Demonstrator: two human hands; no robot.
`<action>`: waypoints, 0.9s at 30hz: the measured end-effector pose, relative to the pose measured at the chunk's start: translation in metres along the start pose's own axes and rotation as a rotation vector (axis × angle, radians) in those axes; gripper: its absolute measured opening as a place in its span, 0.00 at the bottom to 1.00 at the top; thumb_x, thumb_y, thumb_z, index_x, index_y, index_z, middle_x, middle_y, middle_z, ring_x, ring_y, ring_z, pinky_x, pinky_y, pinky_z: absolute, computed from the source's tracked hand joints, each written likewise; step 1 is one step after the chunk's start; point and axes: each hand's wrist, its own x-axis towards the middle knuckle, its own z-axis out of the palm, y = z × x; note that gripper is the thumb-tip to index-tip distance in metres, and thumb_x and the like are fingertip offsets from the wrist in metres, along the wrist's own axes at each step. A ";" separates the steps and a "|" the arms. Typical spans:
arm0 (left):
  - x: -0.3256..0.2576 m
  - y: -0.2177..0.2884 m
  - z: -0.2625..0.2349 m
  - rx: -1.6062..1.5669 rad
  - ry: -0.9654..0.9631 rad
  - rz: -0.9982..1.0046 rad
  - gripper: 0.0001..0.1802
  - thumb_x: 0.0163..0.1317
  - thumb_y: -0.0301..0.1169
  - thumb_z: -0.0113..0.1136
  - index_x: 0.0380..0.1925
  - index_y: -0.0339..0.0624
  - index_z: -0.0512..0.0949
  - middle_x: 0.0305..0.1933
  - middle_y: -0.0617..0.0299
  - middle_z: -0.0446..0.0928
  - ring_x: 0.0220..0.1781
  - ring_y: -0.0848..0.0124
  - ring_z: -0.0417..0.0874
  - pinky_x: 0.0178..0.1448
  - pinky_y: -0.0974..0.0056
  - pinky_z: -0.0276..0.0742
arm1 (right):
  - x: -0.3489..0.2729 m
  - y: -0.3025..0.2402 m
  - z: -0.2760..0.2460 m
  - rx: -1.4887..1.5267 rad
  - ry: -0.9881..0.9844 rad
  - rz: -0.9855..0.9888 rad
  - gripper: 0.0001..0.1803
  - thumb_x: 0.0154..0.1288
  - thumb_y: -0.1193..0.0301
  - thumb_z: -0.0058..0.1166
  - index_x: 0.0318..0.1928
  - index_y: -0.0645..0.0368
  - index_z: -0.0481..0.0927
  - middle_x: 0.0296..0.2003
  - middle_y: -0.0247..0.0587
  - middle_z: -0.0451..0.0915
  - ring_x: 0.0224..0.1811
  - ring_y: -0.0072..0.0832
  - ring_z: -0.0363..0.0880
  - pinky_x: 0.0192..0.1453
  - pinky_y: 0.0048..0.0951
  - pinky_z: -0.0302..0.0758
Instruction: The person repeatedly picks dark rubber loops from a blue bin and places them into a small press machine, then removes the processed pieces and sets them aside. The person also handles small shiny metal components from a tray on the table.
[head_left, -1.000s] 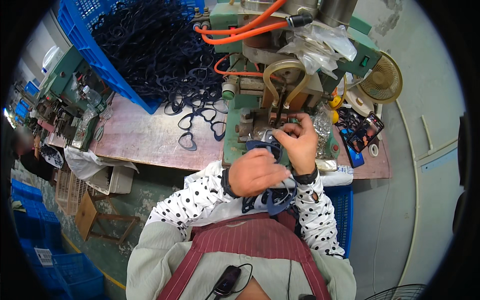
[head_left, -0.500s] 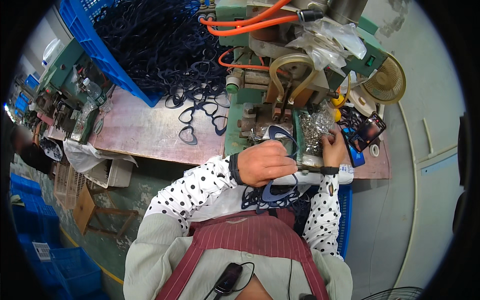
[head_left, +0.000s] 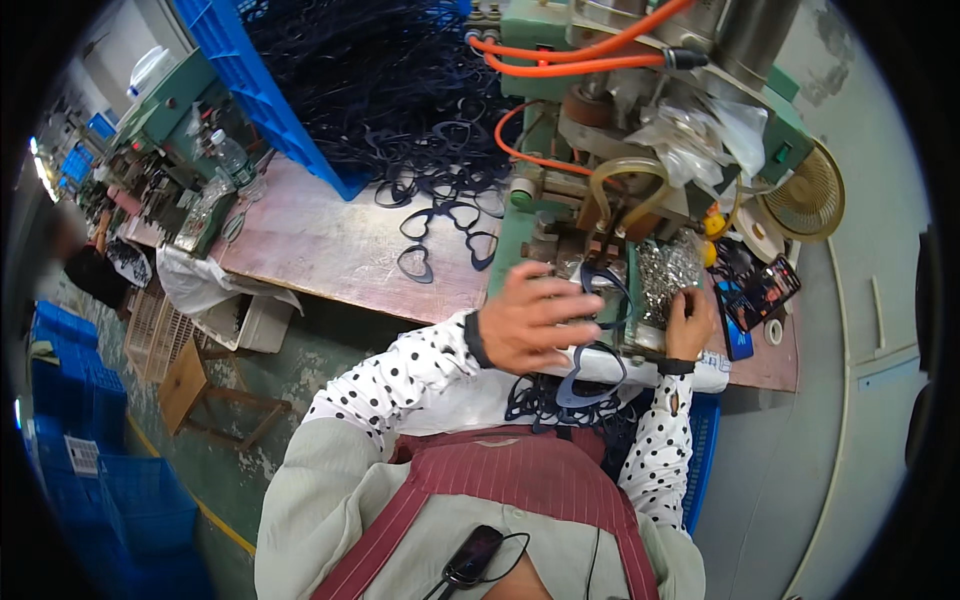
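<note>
My left hand (head_left: 537, 318) is just in front of the green press (head_left: 515, 245), palm down, with its fingers spread. Beside its fingertips a dark blue heart-shaped loop (head_left: 627, 300) stands at the press's working point, under the tool. Another dark blue heart-shaped loop (head_left: 574, 392) hangs over the front edge below the hand; whether the two loops are joined is hidden. My right hand (head_left: 690, 328) is at the near right of a pile of small shiny metal parts (head_left: 660, 275). Its thumb and fingers are pinched together at the pile; what is between them cannot be made out.
A blue crate (head_left: 290, 120) of tangled dark blue loops (head_left: 380, 80) stands at the back left, with several loose heart loops (head_left: 415, 265) on the table (head_left: 330, 240). A phone (head_left: 765, 292) and a fan (head_left: 805, 190) are at right. Orange hoses (head_left: 590, 62) cross above the press.
The fingers of my left hand have opened from a curled grip over the dark blue loops. My right hand stays at the metal parts. The whole view has shifted slightly.
</note>
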 end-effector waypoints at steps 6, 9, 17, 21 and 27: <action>-0.122 -0.098 -0.021 0.837 -0.057 -0.623 0.10 0.50 0.33 0.60 0.34 0.51 0.84 0.55 0.61 0.75 0.54 0.61 0.72 0.55 0.52 0.63 | -0.002 0.003 0.007 -0.097 0.035 -0.085 0.06 0.59 0.66 0.60 0.37 0.48 0.85 0.29 0.37 0.80 0.38 0.37 0.77 0.47 0.39 0.67; -0.154 -0.118 -0.036 0.925 -0.365 -0.864 0.08 0.51 0.33 0.58 0.29 0.55 0.85 0.58 0.60 0.73 0.58 0.60 0.69 0.58 0.51 0.61 | -0.003 0.007 0.010 -0.096 0.049 -0.067 0.06 0.59 0.66 0.61 0.37 0.47 0.86 0.28 0.36 0.80 0.38 0.36 0.77 0.46 0.39 0.67; -0.106 -0.112 -0.059 0.525 -0.043 -0.794 0.06 0.55 0.27 0.62 0.33 0.44 0.77 0.45 0.56 0.78 0.53 0.57 0.76 0.58 0.52 0.64 | 0.006 -0.013 0.004 -0.048 0.045 -0.062 0.04 0.55 0.70 0.64 0.33 0.50 0.85 0.31 0.37 0.83 0.36 0.38 0.78 0.44 0.39 0.70; -0.060 -0.071 -0.045 0.244 0.390 -0.847 0.06 0.60 0.26 0.62 0.34 0.38 0.74 0.28 0.53 0.77 0.31 0.55 0.79 0.34 0.57 0.72 | 0.012 -0.029 0.004 0.047 0.034 -0.082 0.05 0.54 0.73 0.64 0.34 0.52 0.86 0.30 0.39 0.84 0.35 0.39 0.79 0.42 0.38 0.74; -0.002 -0.018 -0.031 0.283 0.138 -0.251 0.17 0.45 0.23 0.66 0.39 0.47 0.79 0.36 0.65 0.81 0.38 0.65 0.80 0.52 0.55 0.69 | 0.018 -0.098 -0.021 0.387 -0.109 0.008 0.09 0.55 0.76 0.62 0.38 0.57 0.87 0.33 0.42 0.84 0.32 0.28 0.78 0.37 0.26 0.74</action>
